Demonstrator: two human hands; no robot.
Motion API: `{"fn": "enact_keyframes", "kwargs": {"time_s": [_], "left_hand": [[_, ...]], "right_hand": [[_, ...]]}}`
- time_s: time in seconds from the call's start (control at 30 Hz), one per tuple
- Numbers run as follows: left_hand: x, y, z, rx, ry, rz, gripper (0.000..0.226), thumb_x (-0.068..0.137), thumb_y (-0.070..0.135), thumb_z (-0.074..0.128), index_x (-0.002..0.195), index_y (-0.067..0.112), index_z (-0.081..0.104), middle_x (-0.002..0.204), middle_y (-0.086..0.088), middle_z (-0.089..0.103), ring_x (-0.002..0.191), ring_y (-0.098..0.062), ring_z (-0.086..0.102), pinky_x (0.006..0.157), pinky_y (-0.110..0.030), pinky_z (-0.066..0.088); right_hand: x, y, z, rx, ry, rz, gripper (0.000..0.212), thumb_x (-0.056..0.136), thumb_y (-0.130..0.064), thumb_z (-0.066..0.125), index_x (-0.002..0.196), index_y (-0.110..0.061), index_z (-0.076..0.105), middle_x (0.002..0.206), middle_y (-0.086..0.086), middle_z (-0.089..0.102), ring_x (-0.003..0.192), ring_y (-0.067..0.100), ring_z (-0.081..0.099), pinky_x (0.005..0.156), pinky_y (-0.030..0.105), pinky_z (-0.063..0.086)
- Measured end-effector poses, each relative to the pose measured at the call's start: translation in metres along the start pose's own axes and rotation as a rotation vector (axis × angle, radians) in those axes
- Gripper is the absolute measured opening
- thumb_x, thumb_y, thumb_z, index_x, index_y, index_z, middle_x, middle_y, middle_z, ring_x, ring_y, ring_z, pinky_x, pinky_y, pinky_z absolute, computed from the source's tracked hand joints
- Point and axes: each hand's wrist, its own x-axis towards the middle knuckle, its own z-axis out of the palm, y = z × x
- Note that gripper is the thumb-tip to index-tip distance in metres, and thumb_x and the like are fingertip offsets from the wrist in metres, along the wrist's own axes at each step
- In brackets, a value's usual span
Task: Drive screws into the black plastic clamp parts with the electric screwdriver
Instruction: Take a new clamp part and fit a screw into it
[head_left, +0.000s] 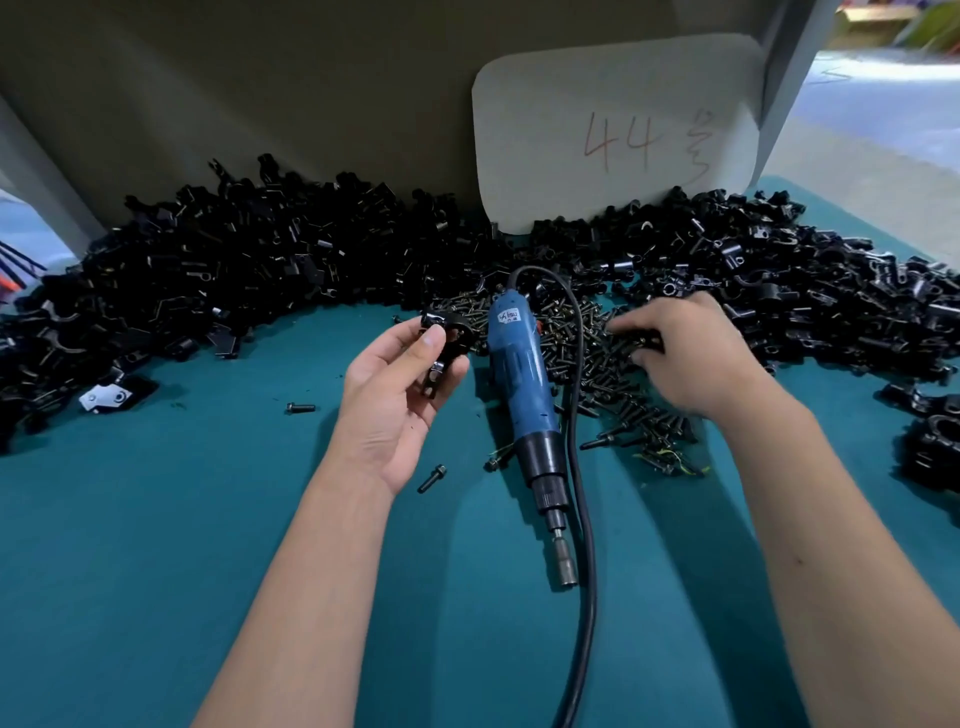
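My left hand (397, 379) holds a black plastic clamp part (448, 343) between thumb and fingers, just left of the blue electric screwdriver (524, 384). The screwdriver lies flat on the teal table, bit end (566, 569) pointing toward me, its black cord (584, 467) looping along its right side. My right hand (685, 353) reaches palm-down into the pile of dark screws (602, 374) right of the tool, fingers curled and pinching at the screws; what sits in the fingertips is hidden.
A long heap of black clamp parts (249, 270) rings the back of the table (156, 545) from left to right. Loose screws (431, 478) lie near my left wrist. A white card marked 44 (618, 135) leans against the back wall. More clamps (930, 441) sit at the right edge.
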Motion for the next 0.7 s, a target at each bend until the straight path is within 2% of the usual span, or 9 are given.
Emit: {"fn": "enact_keyframes", "kwargs": {"time_s": [0.07, 0.17, 0.23, 0.3, 0.4, 0.43, 0.5, 0.6, 0.7], "left_hand": [[-0.001, 0.0, 0.002, -0.01, 0.005, -0.011, 0.026, 0.077, 0.014, 0.077, 0.101, 0.007, 0.072, 0.097, -0.007, 0.075, 0.081, -0.013, 0.071, 0.071, -0.022, 0.06], [-0.003, -0.002, 0.005, -0.005, -0.006, -0.033, 0.026, 0.076, 0.014, 0.076, 0.101, 0.008, 0.072, 0.099, -0.008, 0.074, 0.082, -0.015, 0.07, 0.071, -0.022, 0.06], [-0.004, -0.003, 0.006, 0.005, -0.013, -0.043, 0.024, 0.076, 0.014, 0.076, 0.1, 0.009, 0.072, 0.1, -0.009, 0.072, 0.083, -0.016, 0.068, 0.071, -0.022, 0.06], [-0.004, -0.004, 0.007, 0.012, -0.013, -0.043, 0.025, 0.076, 0.013, 0.075, 0.1, 0.009, 0.071, 0.102, -0.01, 0.071, 0.086, -0.017, 0.067, 0.071, -0.022, 0.06], [-0.003, -0.006, 0.007, 0.012, -0.036, -0.037, 0.027, 0.078, 0.013, 0.074, 0.104, 0.008, 0.069, 0.107, -0.012, 0.07, 0.089, -0.018, 0.066, 0.072, -0.022, 0.06], [-0.003, -0.006, 0.007, 0.013, -0.048, -0.035, 0.027, 0.079, 0.013, 0.074, 0.105, 0.008, 0.069, 0.106, -0.011, 0.071, 0.088, -0.018, 0.068, 0.072, -0.022, 0.06], [-0.002, -0.008, 0.007, 0.019, -0.066, -0.031, 0.029, 0.077, 0.013, 0.075, 0.106, 0.009, 0.069, 0.105, -0.011, 0.073, 0.086, -0.017, 0.07, 0.072, -0.022, 0.06], [-0.001, -0.011, 0.007, 0.049, -0.098, -0.013, 0.034, 0.076, 0.013, 0.077, 0.108, 0.009, 0.068, 0.101, -0.008, 0.074, 0.084, -0.016, 0.072, 0.073, -0.022, 0.06], [-0.001, -0.014, 0.007, 0.106, -0.108, 0.006, 0.035, 0.075, 0.012, 0.078, 0.108, 0.009, 0.067, 0.099, -0.008, 0.074, 0.084, -0.016, 0.072, 0.074, -0.023, 0.06]], "right_hand": [[0.0, 0.005, 0.006, -0.014, -0.032, -0.018, 0.039, 0.096, -0.014, 0.074, 0.131, -0.028, 0.07, 0.131, 0.002, 0.058, 0.128, 0.03, 0.045, 0.106, 0.046, 0.046], [0.001, -0.003, 0.012, 0.029, 0.065, -0.008, 0.016, 0.092, -0.018, 0.079, 0.104, -0.026, 0.075, 0.096, -0.007, 0.061, 0.118, 0.026, 0.052, 0.095, 0.046, 0.051], [0.002, -0.004, 0.011, 0.052, 0.081, 0.009, 0.011, 0.092, -0.02, 0.079, 0.092, -0.03, 0.074, 0.083, -0.013, 0.06, 0.109, 0.025, 0.058, 0.095, 0.05, 0.053], [0.002, -0.004, 0.008, 0.147, 0.128, 0.006, 0.004, 0.094, -0.023, 0.078, 0.093, -0.027, 0.079, 0.084, -0.012, 0.065, 0.097, 0.022, 0.064, 0.091, 0.045, 0.055], [0.0, -0.009, -0.002, 0.392, 0.252, -0.037, 0.008, 0.098, -0.024, 0.073, 0.098, -0.022, 0.081, 0.086, -0.007, 0.072, 0.071, 0.0, 0.063, 0.064, 0.016, 0.049], [-0.001, -0.012, -0.005, 0.481, 0.268, -0.052, 0.009, 0.099, -0.023, 0.071, 0.098, -0.023, 0.08, 0.082, -0.008, 0.073, 0.061, -0.003, 0.059, 0.057, 0.012, 0.045], [-0.004, -0.019, -0.007, 0.633, 0.247, -0.084, 0.015, 0.102, -0.018, 0.065, 0.109, -0.022, 0.079, 0.074, -0.006, 0.073, 0.059, -0.001, 0.059, 0.057, 0.016, 0.048], [-0.008, -0.035, -0.003, 0.737, 0.115, -0.157, 0.03, 0.107, -0.01, 0.053, 0.125, -0.024, 0.072, 0.074, -0.005, 0.074, 0.064, 0.001, 0.062, 0.062, 0.018, 0.051], [-0.012, -0.06, 0.006, 0.82, 0.03, -0.211, 0.025, 0.108, -0.007, 0.049, 0.118, -0.018, 0.07, 0.079, 0.0, 0.077, 0.067, 0.008, 0.067, 0.062, 0.02, 0.053]]}}
